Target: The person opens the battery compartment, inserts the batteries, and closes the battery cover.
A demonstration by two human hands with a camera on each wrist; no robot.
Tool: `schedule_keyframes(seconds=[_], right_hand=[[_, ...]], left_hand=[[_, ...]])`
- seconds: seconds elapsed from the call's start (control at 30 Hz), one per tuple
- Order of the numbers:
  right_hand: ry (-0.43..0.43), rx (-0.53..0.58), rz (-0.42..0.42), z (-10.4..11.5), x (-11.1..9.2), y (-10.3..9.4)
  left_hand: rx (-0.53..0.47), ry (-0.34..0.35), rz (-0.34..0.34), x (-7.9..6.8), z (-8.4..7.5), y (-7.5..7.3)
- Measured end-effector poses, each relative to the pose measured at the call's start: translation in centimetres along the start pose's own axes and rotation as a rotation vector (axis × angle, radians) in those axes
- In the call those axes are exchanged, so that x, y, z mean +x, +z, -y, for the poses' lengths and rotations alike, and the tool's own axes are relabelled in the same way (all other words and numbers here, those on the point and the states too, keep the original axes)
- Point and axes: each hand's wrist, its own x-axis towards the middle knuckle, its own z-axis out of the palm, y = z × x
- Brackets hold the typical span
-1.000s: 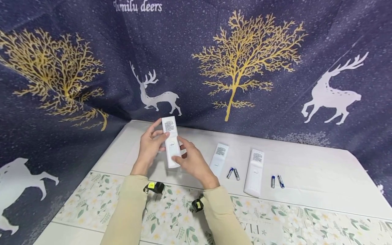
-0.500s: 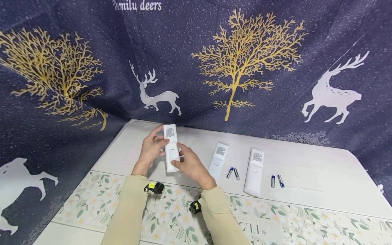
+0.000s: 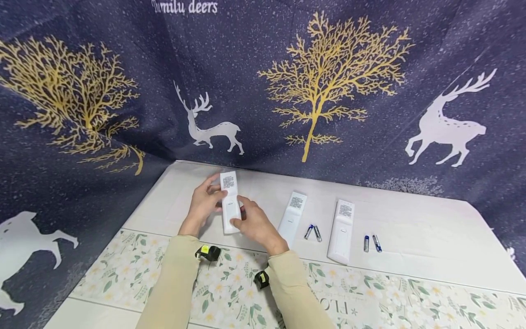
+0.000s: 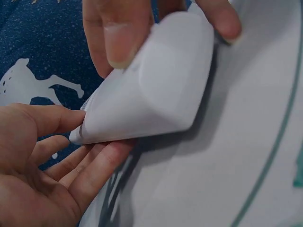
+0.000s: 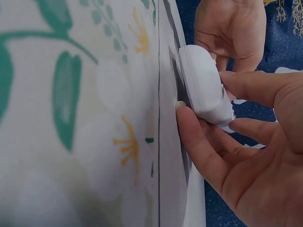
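Above the held remote, the backdrop is showing “milu deers”; below right, the floral cloth is showing “FLO”.

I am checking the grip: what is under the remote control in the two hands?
The left hand and right hand have fingers under the remote control, with the white table below. Its downward face cannot be seen.

You're in a fabric-draped corner, room type unclear: a dark-blue cloth printed with deer and trees hangs behind your white, flower-patterned tabletop.
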Motion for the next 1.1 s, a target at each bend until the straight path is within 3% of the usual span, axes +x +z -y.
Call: schedule_keyframes(seconds=[0.43, 0.8, 0.97, 1.1], right_hand=[[0.001, -0.071, 0.024, 0.03, -0.09, -0.05], [-0.029, -0.158, 0.048, 0.18, -0.36, -0.26], [-0.040, -0.187, 0.046, 0.03, -0.29, -0.30], [-0.023, -0.191, 0.052, 0.00, -0.31, -0.32]], left_hand=[[0.025, -0.052, 0.030, 0.07, 0.46, -0.20], [0.095, -0.028, -0.015, 0.03, 0.51, 0.01], [0.214, 0.012, -0.047, 0.03, 0.42, 0.21], [0.462, 0.084, -0.103, 0.16, 0.56, 0.05]])
